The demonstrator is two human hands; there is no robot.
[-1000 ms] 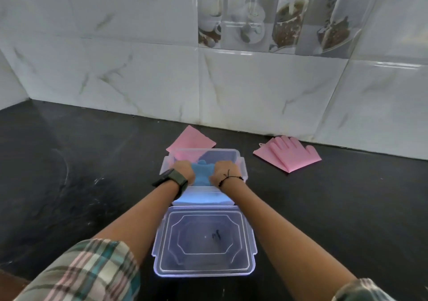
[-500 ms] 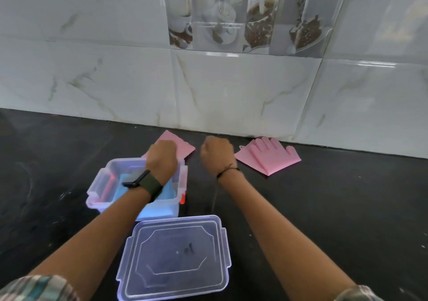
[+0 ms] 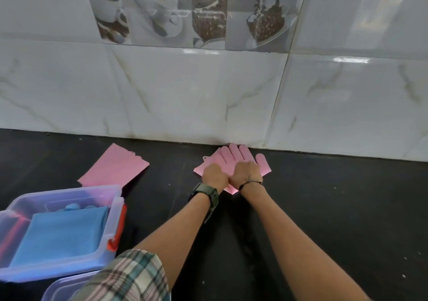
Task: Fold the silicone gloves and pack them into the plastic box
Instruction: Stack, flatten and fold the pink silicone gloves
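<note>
1. Flat against the foot of the tiled wall [image 3: 208, 97], a pink silicone glove [image 3: 234, 158] lies on the black counter [image 3: 335, 208], fingers pointing to the wall.
2. Both arms reach out straight; the left hand [image 3: 215, 174] and right hand [image 3: 246, 172] press side by side on its cuff half, fingers curled down onto the silicone.
3. Well to the left, a folded pink glove [image 3: 114, 167] lies near the open plastic box [image 3: 114, 210], which holds a folded blue glove [image 3: 62, 233].
4. Its lid [image 3: 69, 286] rests just in front.
</note>
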